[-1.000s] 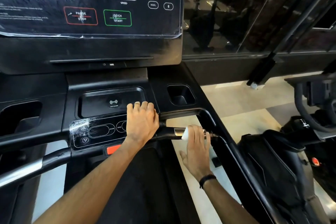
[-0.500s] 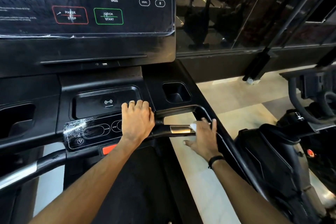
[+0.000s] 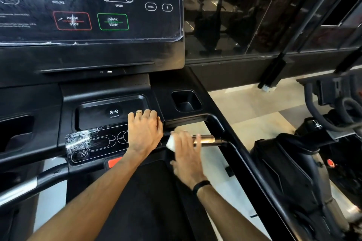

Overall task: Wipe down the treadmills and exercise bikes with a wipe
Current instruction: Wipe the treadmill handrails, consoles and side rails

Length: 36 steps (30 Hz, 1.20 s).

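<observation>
My right hand [image 3: 186,154], centre frame, grips the white wipe [image 3: 171,143] folded over the treadmill's handlebar [image 3: 205,140] to clean all round it. My left hand [image 3: 145,133], flat and empty on the control panel [image 3: 94,143], braces me.

Scene is dim overall; black surfaces dominate and swallow detail. Strongest light falls on the pale floor [image 3: 252,107] right of the treadmill console [image 3: 92,6], daylight-toned. The console's glossy film carries streaked glare at its upper left corner, and the small control panel [image 3: 94,143] below it shows a bright scuffed reflection. The glass wall [image 3: 244,15] right of the console mirrors dim shapes. Straight lines bow toward the frame edges. The right hand [image 3: 186,154] is slightly motion-blurred.
</observation>
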{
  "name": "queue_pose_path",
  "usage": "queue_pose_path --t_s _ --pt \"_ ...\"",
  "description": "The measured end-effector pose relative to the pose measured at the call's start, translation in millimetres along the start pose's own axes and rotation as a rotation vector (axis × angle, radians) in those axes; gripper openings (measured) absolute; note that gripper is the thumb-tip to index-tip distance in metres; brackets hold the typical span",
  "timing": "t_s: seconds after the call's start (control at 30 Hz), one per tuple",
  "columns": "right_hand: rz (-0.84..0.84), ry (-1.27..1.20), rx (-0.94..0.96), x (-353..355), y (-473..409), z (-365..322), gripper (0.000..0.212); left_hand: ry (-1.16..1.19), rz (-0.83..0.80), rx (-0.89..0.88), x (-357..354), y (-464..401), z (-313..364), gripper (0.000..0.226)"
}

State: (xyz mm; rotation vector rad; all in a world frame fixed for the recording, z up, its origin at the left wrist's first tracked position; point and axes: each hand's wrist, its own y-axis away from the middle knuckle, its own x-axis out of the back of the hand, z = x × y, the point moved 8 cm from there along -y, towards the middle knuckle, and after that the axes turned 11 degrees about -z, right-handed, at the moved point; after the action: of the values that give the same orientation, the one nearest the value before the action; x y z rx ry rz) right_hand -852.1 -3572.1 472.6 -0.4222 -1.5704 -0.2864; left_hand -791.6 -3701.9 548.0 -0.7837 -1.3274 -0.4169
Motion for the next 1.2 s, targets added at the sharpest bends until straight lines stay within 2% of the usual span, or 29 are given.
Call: queue_pose_path --t_s 0.1,0.2,0.4,0.57,0.63,0.8,0.9,1.0,1.1,1.2 --pt "-0.054 -0.028 -0.111 0 1 46 0.089 0.002 -0.001 0.002 0 0 0 0.024" --pt "-0.098 -0.080 -0.146 0 3 89 0.075 -0.008 -0.004 0.000 0 0 0 0.025" --pt "-0.218 -0.099 -0.174 -3 -10 118 0.070 -0.017 -0.018 0.008 -1 0 0 0.025" --pt "-0.281 -0.140 -0.157 7 -27 86 0.058 -0.021 -0.036 0.022 -1 0 0 0.026" --pt "-0.284 -0.139 -0.094 10 -29 57 0.053 -0.022 -0.038 0.023 -1 0 0 0.027" --pt "-0.155 -0.166 0.094 18 -20 -13 0.063 -0.009 -0.034 0.025 1 0 0 0.036" --pt "-0.140 -0.220 0.236 28 -21 -28 0.045 0.021 -0.059 0.020 3 0 -2 0.044" --pt "-0.189 -0.404 0.344 46 -29 -27 0.022 0.081 -0.106 0.021 1 -2 -5 0.055" --pt "-0.276 -0.675 0.237 57 -43 -12 0.021 0.184 -0.044 0.054 6 9 -15 0.058" --pt "-0.163 -0.887 0.173 74 -52 -8 0.023 0.210 0.006 0.103 13 28 -30 0.061"
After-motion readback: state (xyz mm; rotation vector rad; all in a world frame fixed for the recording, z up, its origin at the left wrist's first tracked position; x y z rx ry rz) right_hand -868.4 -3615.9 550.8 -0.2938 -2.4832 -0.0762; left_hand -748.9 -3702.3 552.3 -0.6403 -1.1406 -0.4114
